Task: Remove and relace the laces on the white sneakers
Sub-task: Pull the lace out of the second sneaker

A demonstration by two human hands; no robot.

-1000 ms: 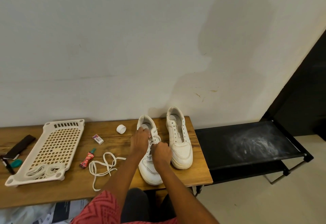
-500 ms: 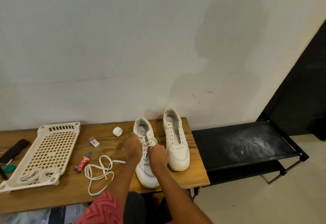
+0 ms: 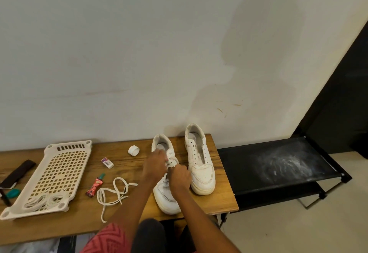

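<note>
Two white sneakers stand side by side on the wooden table, toes toward me. The right sneaker has bare eyelets and no lace. Over the left sneaker both hands work at its lace. My left hand pinches the lace at the upper eyelets. My right hand is closed on the lace just below, covering the shoe's middle. A loose white lace lies coiled on the table left of the shoes.
A cream perforated tray with more laces in its near end lies at the left. A small red tube, an eraser and a white tape roll lie between tray and shoes. A black dusty rack adjoins the table's right edge.
My left hand went down toward me beside the shoe and has come back up to the upper eyelets. My right hand stays on the lace at the shoe's middle.
</note>
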